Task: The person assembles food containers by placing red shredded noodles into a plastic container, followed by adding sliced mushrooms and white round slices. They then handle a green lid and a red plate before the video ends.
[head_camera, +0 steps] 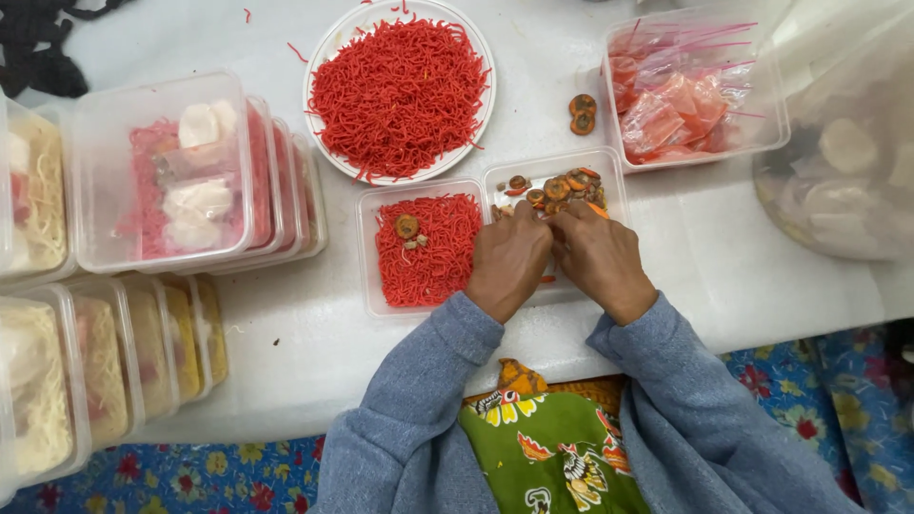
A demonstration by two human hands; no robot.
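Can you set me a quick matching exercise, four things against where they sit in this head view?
Things:
1. round white plate of red strands
2. container of pink sachets
3. container of brown discs
4. two loose brown discs

Places:
A. under both hands' fingers, the left hand and right hand
B. bare on the white table, between plate and sachets
C. top middle
D. top right

Pairs: 1-C, 2-D, 3-A, 4-B
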